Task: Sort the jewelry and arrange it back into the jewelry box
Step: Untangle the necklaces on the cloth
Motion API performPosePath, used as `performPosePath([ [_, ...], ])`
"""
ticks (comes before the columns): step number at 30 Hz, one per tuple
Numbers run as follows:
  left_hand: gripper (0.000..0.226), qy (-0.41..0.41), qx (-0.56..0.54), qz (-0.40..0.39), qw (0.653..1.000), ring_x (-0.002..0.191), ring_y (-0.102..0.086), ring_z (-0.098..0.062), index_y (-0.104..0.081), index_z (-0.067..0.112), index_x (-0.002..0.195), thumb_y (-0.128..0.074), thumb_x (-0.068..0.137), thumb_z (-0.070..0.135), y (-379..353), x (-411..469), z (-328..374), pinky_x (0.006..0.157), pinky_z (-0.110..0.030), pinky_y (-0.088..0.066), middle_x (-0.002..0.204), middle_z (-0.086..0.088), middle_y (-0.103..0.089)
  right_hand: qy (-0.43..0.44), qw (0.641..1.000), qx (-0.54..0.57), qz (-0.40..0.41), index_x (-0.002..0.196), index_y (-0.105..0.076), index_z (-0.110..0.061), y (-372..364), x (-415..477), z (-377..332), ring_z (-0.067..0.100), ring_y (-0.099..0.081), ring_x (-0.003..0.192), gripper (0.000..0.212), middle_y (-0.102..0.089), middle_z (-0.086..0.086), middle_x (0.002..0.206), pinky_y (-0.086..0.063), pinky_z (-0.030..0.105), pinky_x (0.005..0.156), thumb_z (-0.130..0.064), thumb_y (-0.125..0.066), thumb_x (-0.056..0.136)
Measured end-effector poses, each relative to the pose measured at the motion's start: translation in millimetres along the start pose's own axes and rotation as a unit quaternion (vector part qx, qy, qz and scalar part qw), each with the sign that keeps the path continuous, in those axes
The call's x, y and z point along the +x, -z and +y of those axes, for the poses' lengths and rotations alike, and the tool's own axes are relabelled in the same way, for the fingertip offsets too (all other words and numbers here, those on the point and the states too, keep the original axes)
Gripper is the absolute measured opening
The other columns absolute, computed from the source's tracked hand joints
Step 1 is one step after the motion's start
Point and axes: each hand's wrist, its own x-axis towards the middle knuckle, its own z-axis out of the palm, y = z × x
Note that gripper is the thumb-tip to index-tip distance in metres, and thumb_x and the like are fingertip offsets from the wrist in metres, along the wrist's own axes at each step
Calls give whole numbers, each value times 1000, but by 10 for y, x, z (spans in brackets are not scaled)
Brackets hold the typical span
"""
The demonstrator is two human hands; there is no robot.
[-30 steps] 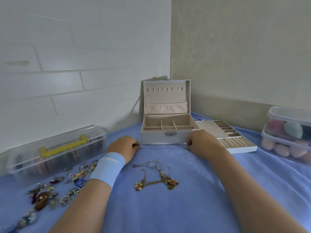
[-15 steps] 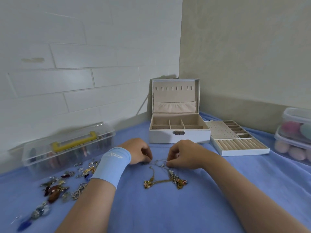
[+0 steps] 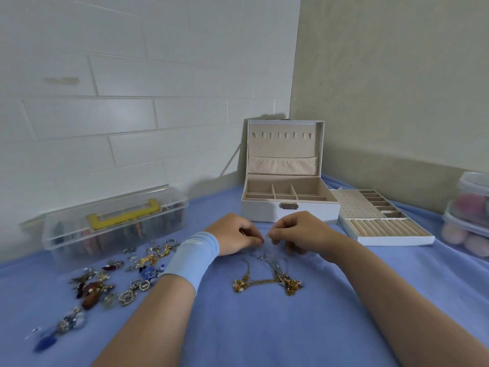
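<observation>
Nearest the camera I noted a blue cloth covering the work surface, with both forearms reaching forward over it. The left wrist carried a pale blue wristband.

The necklaces, a tangle of gold and silver chains, lay on the cloth between the forearms, with fine strands rising towards the fingertips. Those strands were blurred. To the left, well apart from the tangle, a scatter of loose jewelry was spread on the cloth: rings, brooches and beaded pieces.

Just beyond the tangle the two hands met, fingertips nearly touching. The left hand was curled, thumb and forefinger pinching a fine strand of the necklaces. The right hand was likewise curled and pinching the same strands, so both hands were closed on the chain.

Further back on the left stood a clear plastic case with a yellow handle, its lid on. Directly behind the hands sat the white jewelry box, its lid upright and its beige compartments holding nothing that I could see. Its removable tray lay on the cloth just beside the box, to the right. At the far right edge stood stacked clear containers with pink and teal contents, partly out of frame.
</observation>
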Motion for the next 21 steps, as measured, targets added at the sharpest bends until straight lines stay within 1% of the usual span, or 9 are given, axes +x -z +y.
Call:
performPosePath([
  [1, 6, 1, -1, 4, 1000, 70, -61, 0, -74, 33, 85, -70, 88, 30, 2, 4, 0, 66, -15, -44, 77, 18, -69, -7, 1000, 1, 0, 87, -75, -4, 3, 1, 4, 13, -56, 48, 16, -75, 5, 79, -36, 22, 45, -19, -72, 92],
  [3, 8, 6, -4, 21, 1000, 76, -66, -10, -71, 32, 83, -67, 90, 31, 9, 12, 4, 71, -24, -52, 80, 13, -71, -11, 1000, -11, -3, 89, -74, -3, -4, 4, 13, 13, -57, 49, 18, -76, 3, 80, -37, 22, 46, -20, -70, 93],
  [5, 9, 10, -9, 35, 999, 83, -69, -19, -68, 28, 87, -61, 93, 30, 7, 20, 9, 78, -34, -56, 81, 11, -73, -7, 1000, -27, -6, 91, -74, -1, -25, 2, 14, 13, -57, 50, 21, -77, 3, 81, -38, 22, 46, -21, -68, 94],
  [6, 10, 11, -6, 41, 999, 83, -69, -20, -66, 27, 90, -59, 95, 30, 2, 26, 6, 78, -35, -56, 78, 12, -73, -4, 1000, -31, -4, 91, -74, -1, -36, 2, 14, 14, -57, 50, 22, -78, 3, 82, -38, 21, 45, -21, -68, 94],
  [8, 10, 11, 21, 55, 998, 80, -67, -17, -65, 27, 92, -57, 96, 31, -4, 41, -6, 77, -33, -54, 76, 12, -69, 0, 1000, -27, -1, 90, -75, -2, -55, -1, 6, 16, -60, 52, 21, -78, 2, 85, -38, 22, 45, -20, -66, 95],
  [11, 9, 13, 51, 78, 996, 79, -60, -12, -63, 31, 92, -55, 96, 33, 5, 73, -45, 74, -29, -49, 83, 9, -62, -6, 1000, 9, 2, 93, -74, -4, -64, 7, 5, 17, -62, 53, 18, -79, 0, 85, -37, 24, 44, -19, -64, 97],
  [15, 10, 19, 56, 98, 993, 71, -53, -11, -63, 30, 91, -55, 97, 32, 42, 99, -113, 63, -26, -39, 77, 6, -59, -10, 999, 34, 13, 90, -71, -10, -70, 37, 19, 13, -58, 48, 13, -75, -1, 76, -37, 22, 43, -19, -64, 97],
  [19, 14, 18, -42, 116, 992, 79, -59, -14, -66, 24, 87, -56, 97, 27, 57, 120, -124, 70, -24, -44, 84, 1, -66, -14, 999, 39, 30, 89, -72, -12, -86, 61, 24, 12, -51, 47, 12, -65, -1, 67, -36, 22, 43, -21, -67, 96],
  [21, 19, 28, -121, 115, 986, 74, -58, -12, -64, 22, 81, -55, 98, 24, 56, 108, -105, 72, -24, -47, 80, 3, -64, -14, 999, 37, 36, 92, -75, -13, -84, 65, 25, 12, -49, 50, 10, -61, -3, 62, -37, 21, 43, -22, -70, 94],
])
